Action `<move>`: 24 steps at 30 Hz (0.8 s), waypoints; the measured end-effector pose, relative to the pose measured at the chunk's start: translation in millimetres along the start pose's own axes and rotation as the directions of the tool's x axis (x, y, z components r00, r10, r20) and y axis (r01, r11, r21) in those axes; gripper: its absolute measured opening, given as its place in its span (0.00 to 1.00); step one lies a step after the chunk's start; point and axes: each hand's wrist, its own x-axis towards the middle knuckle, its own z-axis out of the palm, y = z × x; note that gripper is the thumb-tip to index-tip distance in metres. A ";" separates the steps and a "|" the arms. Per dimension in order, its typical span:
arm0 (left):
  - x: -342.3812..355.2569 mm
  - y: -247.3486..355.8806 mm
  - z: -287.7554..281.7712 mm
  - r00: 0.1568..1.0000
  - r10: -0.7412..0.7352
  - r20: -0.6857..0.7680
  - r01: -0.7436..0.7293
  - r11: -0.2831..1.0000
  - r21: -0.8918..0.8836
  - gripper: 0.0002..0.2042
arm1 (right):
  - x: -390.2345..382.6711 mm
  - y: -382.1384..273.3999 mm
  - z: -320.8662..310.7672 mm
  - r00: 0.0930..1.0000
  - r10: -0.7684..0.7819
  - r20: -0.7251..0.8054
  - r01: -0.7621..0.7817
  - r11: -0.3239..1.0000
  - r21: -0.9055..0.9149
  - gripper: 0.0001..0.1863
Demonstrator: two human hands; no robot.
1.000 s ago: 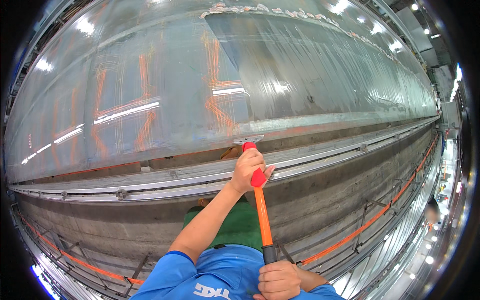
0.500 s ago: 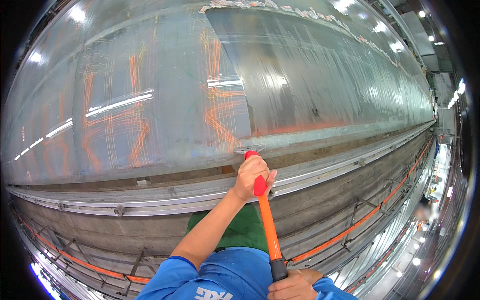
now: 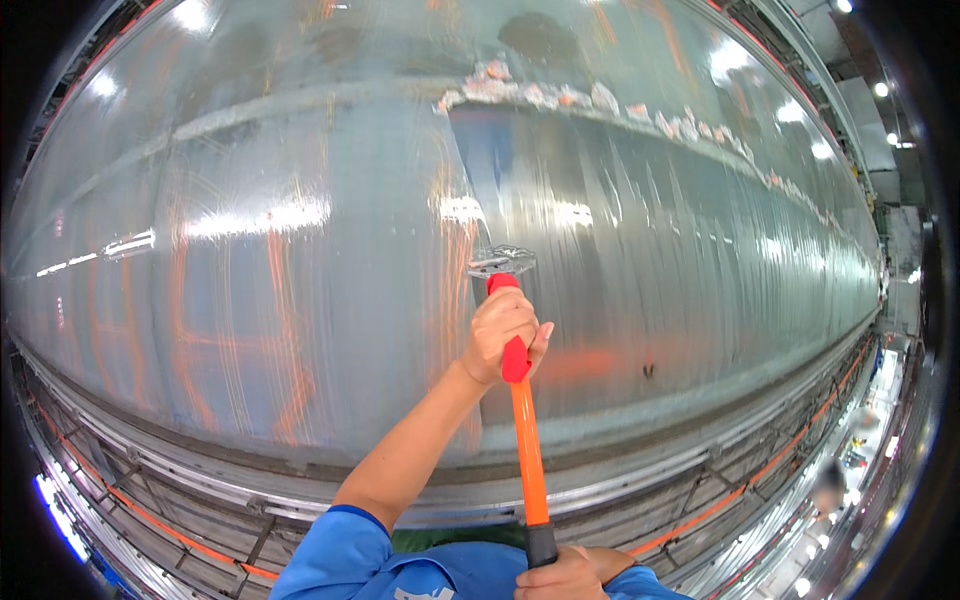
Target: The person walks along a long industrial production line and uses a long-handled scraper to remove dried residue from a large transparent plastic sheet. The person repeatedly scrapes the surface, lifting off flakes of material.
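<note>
A scraper with an orange pole [image 3: 530, 455] stretches away from me over a broad, shiny grey-green surface [image 3: 360, 330]. My left hand [image 3: 503, 330] is wrapped round its red neck, just behind the head. Lower down, near my body, my right hand [image 3: 562, 577] grips the black end of the pole [image 3: 541, 545]. The flat metal scraper head [image 3: 502, 262] lies at the surface, by the edge between a smooth pale area on the left and a darker, streaked strip [image 3: 640, 230] on the right. Whether its blade touches cannot be seen.
A row of crumpled whitish scraps [image 3: 600, 100] curves across the surface beyond the scraper. Metal rails [image 3: 360, 497] run along the near edge. Below them is an orange bar [image 3: 200, 545] on a frame. At far right, blurred people [image 3: 830, 485] stand in a lit hall.
Both hands have pushed the scraper head away from the near edge, farther up the surface. My view has shifted forward too, so the rails sit lower and the row of scraps appears nearer.
</note>
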 end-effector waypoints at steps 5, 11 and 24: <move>93.9 -111.5 0.9 0.997 0.059 -0.044 -0.054 0.993 0.103 0.19 | 78.1 75.6 -76.7 0.843 0.492 0.219 -0.323 0.787 -0.525 0.16; 130.5 -100.8 -11.1 0.996 0.042 -0.075 -0.017 0.953 0.301 0.23 | 74.9 90.1 -79.5 0.596 -0.150 -0.788 -0.213 0.917 -0.336 0.21; -58.0 178.4 -65.8 0.808 -0.021 0.589 0.035 0.999 -0.013 0.16 | -47.8 -169.2 78.0 0.982 0.076 -0.171 -0.089 0.994 -0.068 0.10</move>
